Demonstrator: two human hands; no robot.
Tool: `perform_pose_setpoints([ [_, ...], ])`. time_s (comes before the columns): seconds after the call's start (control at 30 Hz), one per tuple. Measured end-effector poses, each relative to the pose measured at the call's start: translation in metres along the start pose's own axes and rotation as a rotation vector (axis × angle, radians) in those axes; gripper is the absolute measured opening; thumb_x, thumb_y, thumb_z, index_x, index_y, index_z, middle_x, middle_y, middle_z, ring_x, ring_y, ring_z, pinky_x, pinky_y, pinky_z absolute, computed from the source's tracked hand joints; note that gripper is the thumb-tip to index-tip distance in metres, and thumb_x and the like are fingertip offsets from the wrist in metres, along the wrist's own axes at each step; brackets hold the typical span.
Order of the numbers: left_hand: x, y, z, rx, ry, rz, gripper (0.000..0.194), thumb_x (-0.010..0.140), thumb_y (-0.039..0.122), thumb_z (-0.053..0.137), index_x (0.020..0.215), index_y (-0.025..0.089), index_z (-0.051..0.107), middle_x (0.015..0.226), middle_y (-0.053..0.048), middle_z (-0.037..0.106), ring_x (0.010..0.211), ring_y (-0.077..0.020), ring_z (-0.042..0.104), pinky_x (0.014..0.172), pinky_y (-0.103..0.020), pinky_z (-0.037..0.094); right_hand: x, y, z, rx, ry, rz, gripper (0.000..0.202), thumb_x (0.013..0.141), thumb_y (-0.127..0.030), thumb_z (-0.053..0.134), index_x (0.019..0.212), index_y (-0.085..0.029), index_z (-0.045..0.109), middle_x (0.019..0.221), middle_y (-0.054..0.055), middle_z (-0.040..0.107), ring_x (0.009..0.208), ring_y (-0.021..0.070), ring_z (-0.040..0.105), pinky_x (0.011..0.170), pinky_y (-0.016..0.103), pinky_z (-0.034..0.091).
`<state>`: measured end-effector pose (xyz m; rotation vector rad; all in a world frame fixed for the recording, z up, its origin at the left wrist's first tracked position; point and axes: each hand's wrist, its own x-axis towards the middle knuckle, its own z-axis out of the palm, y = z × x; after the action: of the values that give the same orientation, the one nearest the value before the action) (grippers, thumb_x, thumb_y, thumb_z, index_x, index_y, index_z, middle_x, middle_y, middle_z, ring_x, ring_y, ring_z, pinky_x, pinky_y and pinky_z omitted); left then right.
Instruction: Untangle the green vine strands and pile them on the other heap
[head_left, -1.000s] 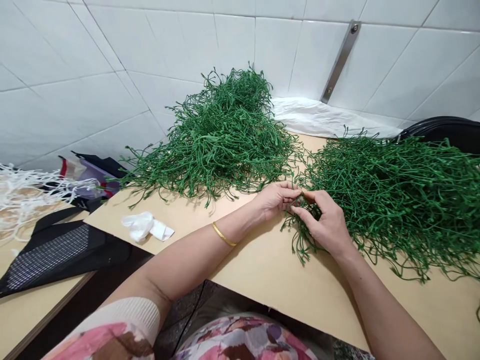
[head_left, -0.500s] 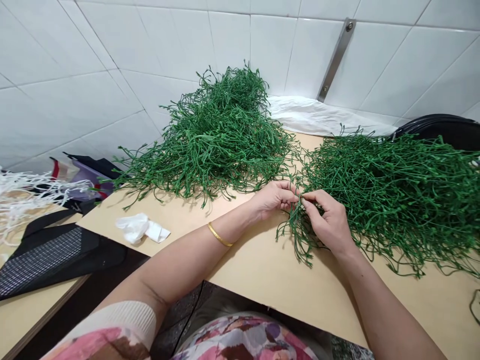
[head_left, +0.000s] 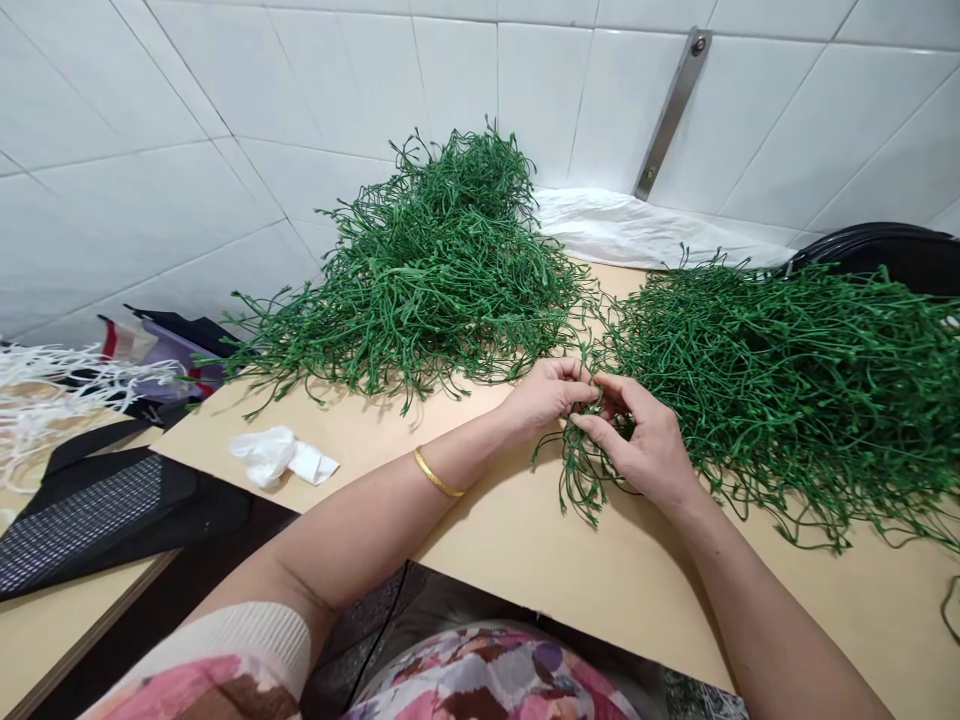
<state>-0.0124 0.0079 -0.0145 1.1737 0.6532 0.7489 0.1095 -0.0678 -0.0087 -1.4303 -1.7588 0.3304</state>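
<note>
Your left hand [head_left: 551,390] has its thumb and fingers pinched together on a small bunch of green strands [head_left: 583,490], whose loose ends hang toward you and spread over the pale tabletop [head_left: 510,570]. Your right hand [head_left: 652,440] meets it from the other side, thumb against the strands and forefinger curled in just beside your left thumb; you have the fingers bent around the bunch, but I cannot tell how firmly they grip, since the strands and the fingers hide the contact. The bunch sits between your two hands, in front of the gap between two heaps: the left heap [head_left: 450,270], which rises to a peak near the tiled wall [head_left: 337,70], and the right heap [head_left: 810,380], lower and broader, close beside your right hand. A gold bracelet [head_left: 437,472] circles your left wrist (it leans at a slant across the forearm), and a crumpled white tissue [head_left: 281,457] lies beyond that arm, near the table's left edge. Behind the heaps, a white cloth [head_left: 622,228] runs along the foot of the wall, below a slanting metal bracket [head_left: 671,115].
</note>
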Motion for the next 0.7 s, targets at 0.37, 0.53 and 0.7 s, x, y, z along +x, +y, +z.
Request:
perform_pose_setpoints([
  [0.37, 0.0031, 0.0039, -0.0048, 0.149, -0.035, 0.004, 0.019, 0.053, 0.015, 0.065, 0.055, 0.014, 0.047, 0.046, 0.006, 0.043, 0.046, -0.0043, 0.037, 0.049, -0.02, 0.026, 0.0, 0.002, -0.0016, -0.016, 0.026, -0.02, 0.025, 0.076, -0.014, 0.044, 0.096, -0.018, 0.059, 0.092, 0.005, 0.065, 0.082, 0.0162, 0.06, 0.075, 0.03, 0.047],
  [0.53, -0.0008, 0.0074, -0.0016, 0.126, -0.054, 0.002, 0.014, 0.05, 0.012, 0.064, 0.054, 0.012, 0.051, 0.05, 0.004, 0.048, 0.051, -0.0059, 0.043, 0.053, -0.021, 0.031, -0.0013, 0.0005, -0.0015, -0.068, 0.072, 0.014, 0.029, 0.073, -0.009, 0.041, 0.091, -0.019, 0.06, 0.085, 0.004, 0.067, 0.074, 0.0164, 0.061, 0.069, 0.029, 0.047],
  [0.7, -0.0035, 0.0074, -0.0001, 0.111, -0.064, 0.015, 0.007, 0.054, 0.009, 0.06, 0.054, 0.011, 0.054, 0.053, 0.003, 0.05, 0.051, -0.0059, 0.044, 0.053, -0.021, 0.032, -0.0008, 0.0032, -0.0021, -0.057, 0.049, 0.001, 0.025, 0.074, -0.012, 0.046, 0.093, -0.017, 0.06, 0.086, 0.004, 0.066, 0.076, 0.0161, 0.06, 0.071, 0.028, 0.046],
])
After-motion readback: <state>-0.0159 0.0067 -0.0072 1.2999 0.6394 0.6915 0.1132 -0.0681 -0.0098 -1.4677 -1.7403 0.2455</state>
